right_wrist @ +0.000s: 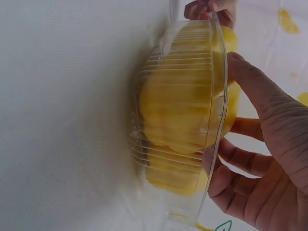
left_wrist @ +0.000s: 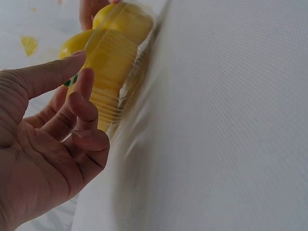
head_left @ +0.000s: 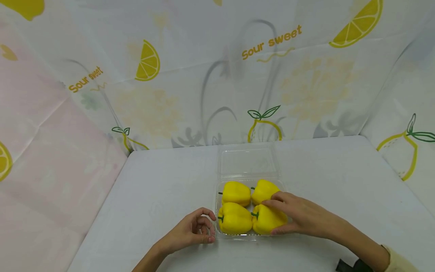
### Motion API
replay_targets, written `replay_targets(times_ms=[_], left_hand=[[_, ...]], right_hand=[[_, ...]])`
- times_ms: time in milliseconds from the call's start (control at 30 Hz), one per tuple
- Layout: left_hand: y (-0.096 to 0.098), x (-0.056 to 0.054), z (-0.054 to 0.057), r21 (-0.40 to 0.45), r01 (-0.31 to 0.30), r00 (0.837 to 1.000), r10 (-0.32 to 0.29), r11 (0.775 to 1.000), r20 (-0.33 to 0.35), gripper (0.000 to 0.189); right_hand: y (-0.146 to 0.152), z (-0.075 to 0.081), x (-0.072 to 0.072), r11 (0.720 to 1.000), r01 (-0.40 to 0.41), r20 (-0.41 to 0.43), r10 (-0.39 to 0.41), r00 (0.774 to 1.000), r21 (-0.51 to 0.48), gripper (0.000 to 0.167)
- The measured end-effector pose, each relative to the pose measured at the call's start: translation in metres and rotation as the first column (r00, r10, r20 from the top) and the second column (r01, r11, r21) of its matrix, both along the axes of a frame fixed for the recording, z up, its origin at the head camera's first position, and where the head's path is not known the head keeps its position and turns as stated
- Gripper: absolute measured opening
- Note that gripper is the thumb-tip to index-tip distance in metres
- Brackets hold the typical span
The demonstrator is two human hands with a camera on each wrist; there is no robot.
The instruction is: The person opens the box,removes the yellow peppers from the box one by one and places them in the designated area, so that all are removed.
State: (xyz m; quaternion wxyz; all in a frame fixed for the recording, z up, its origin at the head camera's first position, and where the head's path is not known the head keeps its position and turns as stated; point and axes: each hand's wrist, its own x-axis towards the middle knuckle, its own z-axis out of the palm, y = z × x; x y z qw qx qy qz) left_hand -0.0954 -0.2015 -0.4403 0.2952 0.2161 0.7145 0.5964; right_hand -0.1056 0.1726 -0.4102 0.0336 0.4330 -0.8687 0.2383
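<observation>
A clear plastic clamshell box [head_left: 234, 237] stands on the table with its lid [head_left: 248, 162] folded back. Yellow bell peppers with green stems fill it in two rows. My right hand [head_left: 302, 217] grips the near right pepper [head_left: 266, 221], its thumb at the near side and fingers over the top. Beyond these fingers sits the far right pepper [head_left: 263, 190]. On the left are a far pepper [head_left: 236, 193] and a near pepper [head_left: 234, 219]. At the box's left edge, my left hand [head_left: 193, 230] has loosely curled fingers close to the rim; whether they touch it I cannot tell.
The table [head_left: 163, 189] has a white cover. A curtain [head_left: 190, 94] printed with lemons and "Sour sweet" hangs behind and along both sides. Near the table's front right, a black object [head_left: 353, 266] lies partly out of view below my right forearm.
</observation>
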Motion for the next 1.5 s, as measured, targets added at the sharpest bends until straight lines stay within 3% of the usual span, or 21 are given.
replay_targets(times_ms=[633,1100,1500], left_hand=[[0.000,-0.001,-0.001,-0.002,-0.009,1.000,0.009,1.000,0.004,0.047],[-0.001,-0.001,-0.002,0.008,-0.001,1.000,0.001,1.000,0.006,0.048],[-0.001,0.000,-0.002,-0.002,-0.005,1.000,0.005,1.000,-0.015,0.046]], right_hand=[[0.008,0.005,-0.010,0.998,-0.049,0.148,0.053,0.987,-0.028,0.058],[0.014,0.008,-0.017,0.990,-0.054,0.331,0.095,0.939,-0.131,0.053],[0.015,0.011,-0.017,0.983,-0.040,0.299,0.093,0.950,-0.180,0.052]])
